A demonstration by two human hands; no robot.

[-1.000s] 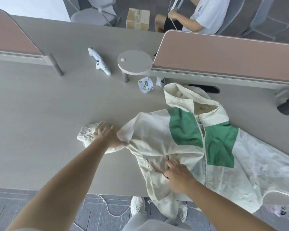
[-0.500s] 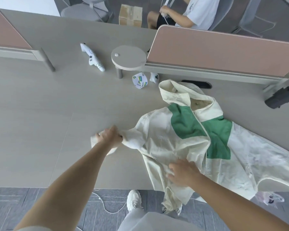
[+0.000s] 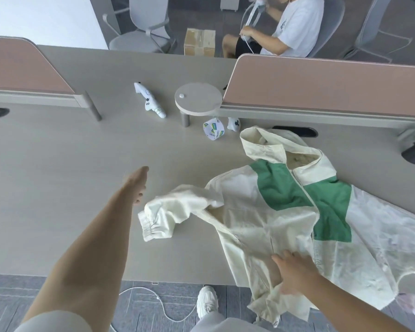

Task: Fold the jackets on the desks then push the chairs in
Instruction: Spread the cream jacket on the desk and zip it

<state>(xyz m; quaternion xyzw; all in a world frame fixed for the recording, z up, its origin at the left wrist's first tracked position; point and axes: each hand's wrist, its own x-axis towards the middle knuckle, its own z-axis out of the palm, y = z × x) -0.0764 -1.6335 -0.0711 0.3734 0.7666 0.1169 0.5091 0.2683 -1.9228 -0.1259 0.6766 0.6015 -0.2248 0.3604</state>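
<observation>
A cream and green hooded jacket lies front-up on the desk, its hem hanging over the near edge. The right hand rests palm-down on the lower front of it; whether the fingers grip the cloth cannot be told. The left hand, blurred, hovers with straight fingers and holds nothing, just left of the bunched sleeve. Far beyond both hands sits a small green-and-white packet, its print too small to read, near a white controller.
</observation>
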